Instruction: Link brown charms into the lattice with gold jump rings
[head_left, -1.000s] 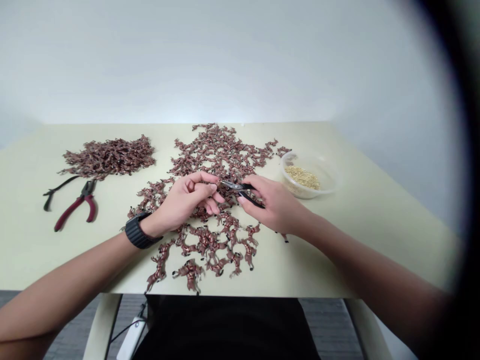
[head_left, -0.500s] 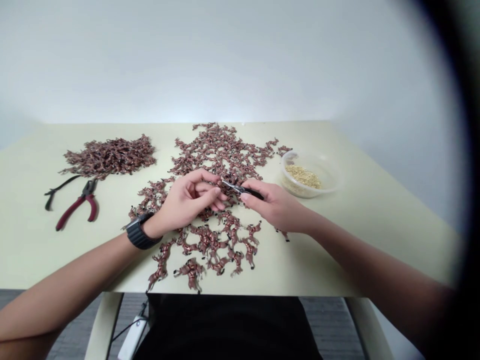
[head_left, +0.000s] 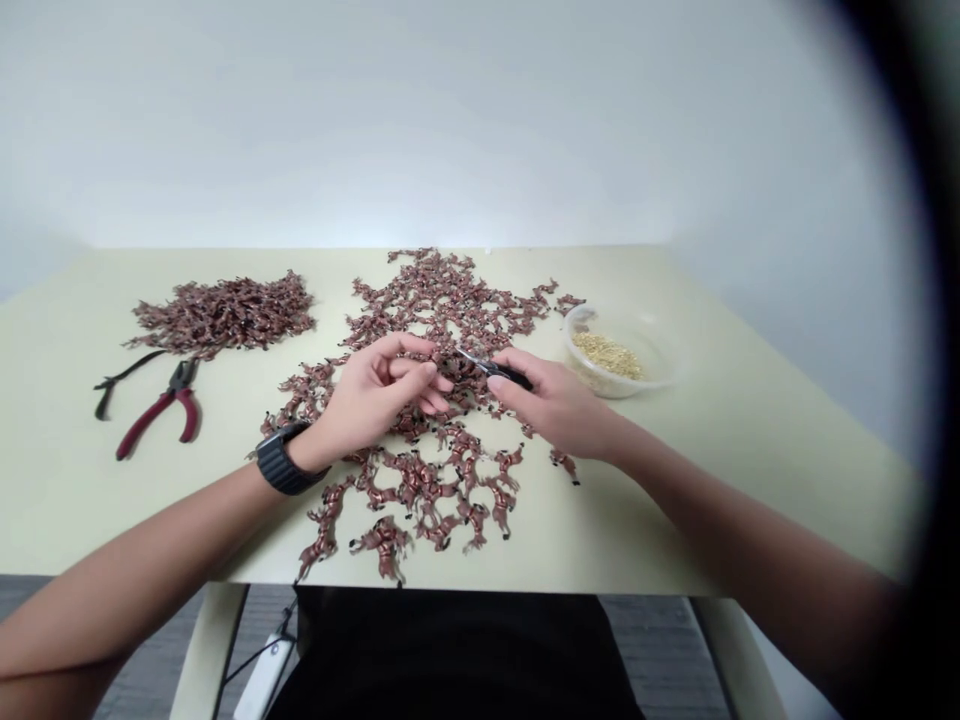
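My right hand is closed round black-handled pliers, whose slim silver tips point left toward my other hand. My left hand is closed with curled fingers, thumb and index finger near each other; whatever lies between them is too small to make out against the brown pieces behind. Both hands hover over a wide spread of small brown horse figurines with dark feet. A short gap separates the plier tips from my left fingertips.
A dense heap of similar brown figurines lies at the far left. In front of it are red-handled pliers and a black tool. On the right stands a clear plastic bowl with small gold-coloured pieces. The table's front edge is near me.
The plier tips in my right hand have drawn away from my left fingertips, slightly right and up. My left hand has shifted only slightly.
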